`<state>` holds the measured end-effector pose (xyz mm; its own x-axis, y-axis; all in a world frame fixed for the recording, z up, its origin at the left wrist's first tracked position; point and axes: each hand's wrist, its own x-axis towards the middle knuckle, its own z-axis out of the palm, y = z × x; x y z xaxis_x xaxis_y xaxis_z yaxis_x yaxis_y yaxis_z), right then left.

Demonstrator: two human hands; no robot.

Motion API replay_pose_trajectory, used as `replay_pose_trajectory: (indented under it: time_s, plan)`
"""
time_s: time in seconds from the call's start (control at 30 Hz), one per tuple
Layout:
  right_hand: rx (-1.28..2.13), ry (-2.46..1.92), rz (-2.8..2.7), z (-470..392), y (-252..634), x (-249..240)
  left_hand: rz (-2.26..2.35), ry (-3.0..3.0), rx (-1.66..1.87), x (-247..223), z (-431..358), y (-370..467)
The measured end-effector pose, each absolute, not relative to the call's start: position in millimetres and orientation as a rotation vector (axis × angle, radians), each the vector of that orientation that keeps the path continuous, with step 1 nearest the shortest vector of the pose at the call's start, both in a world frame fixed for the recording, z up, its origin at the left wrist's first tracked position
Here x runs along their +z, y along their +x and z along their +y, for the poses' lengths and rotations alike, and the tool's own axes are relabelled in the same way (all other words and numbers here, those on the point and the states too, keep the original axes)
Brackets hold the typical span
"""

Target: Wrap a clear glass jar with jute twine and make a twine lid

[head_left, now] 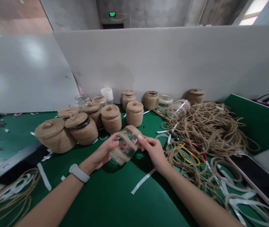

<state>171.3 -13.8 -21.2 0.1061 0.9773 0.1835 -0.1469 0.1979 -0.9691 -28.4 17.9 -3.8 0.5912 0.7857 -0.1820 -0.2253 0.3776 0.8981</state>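
A clear glass jar is tilted above the green table, with pale tape strips around its body and brown twine around its upper end. My left hand is wrapped round the jar's left side and wears a light grey wristband. At the jar's upper right, the thumb and finger of my right hand pinch together at the twine-wrapped rim. Behind the hands stand several twine-covered jars with lids.
Tangled twine covers the right side, with red and yellow scissor handles beside it. A phone lies at the right edge. Glass jars and stacked white cups stand at the back. A black box is left.
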Motion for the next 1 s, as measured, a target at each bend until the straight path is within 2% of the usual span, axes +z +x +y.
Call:
replay_pose_trajectory:
  time_s: [0.23,0.63,1.0]
  plan:
    - [1.158,-0.982,-1.093,-14.5,171.9,-22.2,0.729,0.790,0.676,-4.4,20.7,-27.6]
    - [1.053,-1.039,-1.067,-14.4,170.2,-18.4,0.695,1.112,0.657,0.7,15.5,-25.4]
    - [1.092,-1.020,-1.102,-14.2,172.3,-20.6,0.821,0.855,0.742,-1.4,19.1,-26.1]
